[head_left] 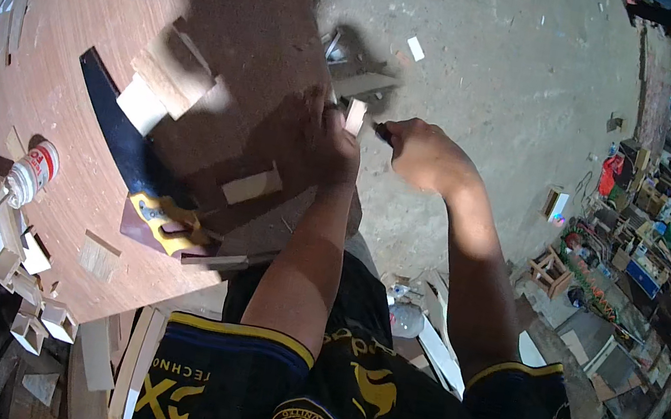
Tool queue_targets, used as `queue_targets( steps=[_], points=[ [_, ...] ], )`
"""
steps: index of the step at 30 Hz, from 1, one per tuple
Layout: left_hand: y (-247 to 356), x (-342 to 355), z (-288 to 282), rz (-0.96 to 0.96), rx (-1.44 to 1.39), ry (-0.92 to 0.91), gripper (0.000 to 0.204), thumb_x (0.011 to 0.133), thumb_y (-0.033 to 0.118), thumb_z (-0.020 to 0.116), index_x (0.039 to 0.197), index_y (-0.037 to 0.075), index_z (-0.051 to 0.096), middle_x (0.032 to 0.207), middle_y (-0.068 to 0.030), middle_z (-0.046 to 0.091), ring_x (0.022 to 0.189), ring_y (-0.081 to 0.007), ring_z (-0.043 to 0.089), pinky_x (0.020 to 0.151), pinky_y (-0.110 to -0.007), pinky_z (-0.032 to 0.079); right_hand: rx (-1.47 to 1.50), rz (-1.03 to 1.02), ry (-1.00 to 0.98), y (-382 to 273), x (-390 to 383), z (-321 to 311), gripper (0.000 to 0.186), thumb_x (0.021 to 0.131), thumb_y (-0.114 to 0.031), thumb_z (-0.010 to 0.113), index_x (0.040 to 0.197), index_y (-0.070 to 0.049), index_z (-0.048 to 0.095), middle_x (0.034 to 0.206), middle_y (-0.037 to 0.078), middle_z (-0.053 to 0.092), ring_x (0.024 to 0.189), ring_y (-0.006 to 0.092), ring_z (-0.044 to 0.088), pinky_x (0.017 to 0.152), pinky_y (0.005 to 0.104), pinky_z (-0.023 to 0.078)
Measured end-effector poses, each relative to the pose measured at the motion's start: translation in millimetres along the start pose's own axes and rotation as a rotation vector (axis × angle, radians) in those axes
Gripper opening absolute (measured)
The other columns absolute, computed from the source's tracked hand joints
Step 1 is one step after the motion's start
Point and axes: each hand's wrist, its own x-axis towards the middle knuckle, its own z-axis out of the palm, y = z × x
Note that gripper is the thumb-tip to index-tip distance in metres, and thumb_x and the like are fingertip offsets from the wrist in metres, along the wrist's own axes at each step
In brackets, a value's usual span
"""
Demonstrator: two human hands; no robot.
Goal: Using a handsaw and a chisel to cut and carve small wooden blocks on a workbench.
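At the table's right edge my left hand [339, 146] is closed around a small pale wood block [355, 117], its end sticking up past the fingers. Just to the right, over the floor, my right hand [433, 157] grips a small dark tool [383, 133]. Only its dark tip shows, pointing toward the block, so its kind is hidden. A gap separates the tool from the block. Left of my left forearm, a flat wood piece [252, 184] lies on the brown tabletop [44, 82].
A handsaw [117, 137] with a yellow handle lies on the table beside stacked wood pieces [171, 71]. A white bottle with a red label [33, 172] stands near small wooden boxes [1, 265] at the left. Scrap wood and clutter [662, 240] line the floor's right side.
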Motion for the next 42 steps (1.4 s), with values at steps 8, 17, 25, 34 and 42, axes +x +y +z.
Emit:
queue_targets(
  steps=[8,17,25,34,42],
  points=[
    [3,2,-5,0.043,0.144,-0.011,0.006,0.083,0.005,0.050,0.087,0.003,0.054,0.136,-0.0201,0.050,0.130,-0.0432,0.042,0.106,-0.054,0.036,-0.054,0.054,-0.075,11,1,-4,0.039,0.078,-0.007,0.049,0.114,-0.004,0.064,0.105,0.024,0.065,0.100,0.0400,0.063,0.086,0.0471,0.050],
    [2,-1,-7,-0.010,0.220,-0.020,0.017,0.087,0.008,0.055,0.102,0.002,0.059,0.138,-0.0171,0.049,0.132,-0.0433,0.040,0.108,-0.060,0.029,-0.052,0.047,-0.025,-6,6,-13,0.036,0.076,-0.005,0.049,0.109,-0.003,0.065,0.104,0.024,0.066,0.100,0.0404,0.063,0.086,0.0462,0.051],
    [5,-1,-5,0.039,0.166,0.050,0.005,0.084,0.001,0.049,0.080,0.004,0.050,0.130,-0.0213,0.053,0.127,-0.0461,0.044,0.107,-0.060,0.031,-0.064,0.012,0.003,2,2,-18,0.037,0.074,-0.005,0.050,0.108,-0.002,0.065,0.102,0.026,0.065,0.099,0.0400,0.063,0.085,0.0466,0.051],
    [-7,-7,6,-0.053,0.035,-0.026,0.007,0.080,0.002,0.049,0.086,0.000,0.052,0.134,-0.0264,0.048,0.128,-0.0477,0.041,0.108,-0.056,0.033,-0.065,-0.011,0.009,3,-1,-7,0.031,0.077,-0.006,0.051,0.105,-0.001,0.064,0.099,0.027,0.065,0.097,0.0405,0.063,0.084,0.0466,0.052],
    [-9,7,12,-0.068,-0.037,0.035,0.011,0.086,0.006,0.051,0.093,0.002,0.058,0.139,-0.0156,0.047,0.134,-0.0419,0.038,0.107,-0.065,0.026,-0.193,-0.043,-0.044,-9,0,-18,0.030,0.078,-0.006,0.049,0.103,0.000,0.065,0.101,0.025,0.066,0.097,0.0401,0.064,0.087,0.0472,0.050]
  ],
)
